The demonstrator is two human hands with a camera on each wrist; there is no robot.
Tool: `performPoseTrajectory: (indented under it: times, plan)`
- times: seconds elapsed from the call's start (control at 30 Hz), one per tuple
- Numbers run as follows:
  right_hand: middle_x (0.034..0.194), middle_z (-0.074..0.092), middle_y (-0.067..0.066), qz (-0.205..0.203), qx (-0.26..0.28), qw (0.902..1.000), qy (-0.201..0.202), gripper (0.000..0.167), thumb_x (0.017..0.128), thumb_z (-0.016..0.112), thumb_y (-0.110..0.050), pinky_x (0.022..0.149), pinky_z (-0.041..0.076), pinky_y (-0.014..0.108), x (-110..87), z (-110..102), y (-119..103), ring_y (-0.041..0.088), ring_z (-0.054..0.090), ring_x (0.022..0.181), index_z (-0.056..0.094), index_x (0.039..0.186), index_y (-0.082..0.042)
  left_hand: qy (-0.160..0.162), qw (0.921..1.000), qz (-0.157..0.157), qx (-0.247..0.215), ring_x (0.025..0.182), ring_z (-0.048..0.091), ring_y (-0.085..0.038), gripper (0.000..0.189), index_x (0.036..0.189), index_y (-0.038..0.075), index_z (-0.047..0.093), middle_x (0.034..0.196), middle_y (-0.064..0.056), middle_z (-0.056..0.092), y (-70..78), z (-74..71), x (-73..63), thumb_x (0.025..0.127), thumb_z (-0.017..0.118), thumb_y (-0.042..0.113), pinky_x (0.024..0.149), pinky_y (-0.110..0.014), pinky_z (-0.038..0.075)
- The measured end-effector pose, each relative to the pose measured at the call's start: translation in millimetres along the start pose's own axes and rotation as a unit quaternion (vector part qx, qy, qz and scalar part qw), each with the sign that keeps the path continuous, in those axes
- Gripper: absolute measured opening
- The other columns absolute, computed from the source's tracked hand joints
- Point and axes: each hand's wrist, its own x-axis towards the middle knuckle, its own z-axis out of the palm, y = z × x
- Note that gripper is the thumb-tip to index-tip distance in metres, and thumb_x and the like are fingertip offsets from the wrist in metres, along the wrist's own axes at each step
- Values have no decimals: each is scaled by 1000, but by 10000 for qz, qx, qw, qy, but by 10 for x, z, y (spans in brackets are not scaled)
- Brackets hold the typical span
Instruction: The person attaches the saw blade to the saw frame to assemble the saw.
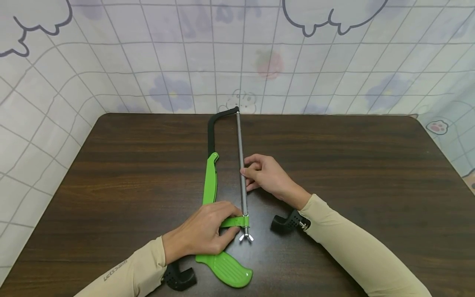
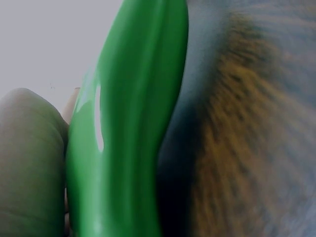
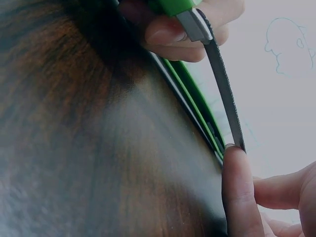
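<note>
A hacksaw (image 1: 210, 177) with a green handle and black front frame lies lengthwise on the table, its grey blade (image 1: 240, 144) to the right. My left hand (image 1: 205, 227) grips the green frame just above the handle, fingers and thumb by the green blade holder (image 1: 237, 222). A silver wing nut (image 1: 246, 237) sticks out below that holder. My right hand (image 1: 269, 175) pinches the blade about midway along, thumb over it. In the right wrist view, a fingertip (image 3: 236, 158) meets the toothed blade (image 3: 224, 89). The green handle (image 2: 128, 118) fills much of the left wrist view.
The dark wooden table (image 1: 352, 165) extends on both sides of the saw. Behind it hangs a white gridded cloth (image 1: 319, 74) with cartoon prints. Black wrist mounts (image 1: 285, 222) sit beneath both forearms, close over the tabletop.
</note>
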Motion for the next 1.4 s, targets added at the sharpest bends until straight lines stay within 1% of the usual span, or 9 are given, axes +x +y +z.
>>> performPoseTrajectory:
  times: [0.27,0.53,0.73,0.97,1.1,1.4]
  plan:
    - [92,68,8,-22,-73,10000,31,43,103,63,-10,71,64,32,11,-1,-10,16,66,75,50,141,4,-44,10000,-42,32,86,62,-2,14,106,15,70,97,6,71,9,-11,11,92,71,15,79,-22,55]
    - [93,69,9,-24,-81,9999,57,44,103,63,-10,71,64,33,-4,3,-10,16,66,75,50,142,3,-1,10000,31,35,87,63,-3,15,106,14,69,98,5,71,12,-9,9,91,72,15,80,-23,56]
    - [96,70,12,-78,-135,9998,135,44,102,64,-11,71,64,34,-15,11,-16,16,67,75,51,141,2,-48,10000,-35,25,86,63,-3,14,106,14,70,97,5,71,19,-6,11,92,72,15,79,-23,56]
    - [98,72,14,-56,-222,9996,150,46,102,66,-13,71,64,35,-29,6,-23,17,68,77,51,143,1,-9,10000,1,-7,87,64,-4,15,106,12,70,98,3,72,22,-5,13,92,72,14,80,-25,57]
    - [98,71,13,-23,-119,9999,96,46,103,64,-13,73,64,34,-51,-14,-38,17,68,78,50,145,1,1,10000,-21,-59,88,65,-4,16,108,13,70,100,3,73,42,-13,17,92,72,15,81,-24,57]
    - [93,68,6,39,329,9994,-46,44,105,60,-15,73,63,33,-85,-41,-63,16,67,77,49,145,0,45,9994,-124,-309,90,68,-7,18,112,13,70,103,1,73,78,-3,10,94,72,14,80,-26,58]
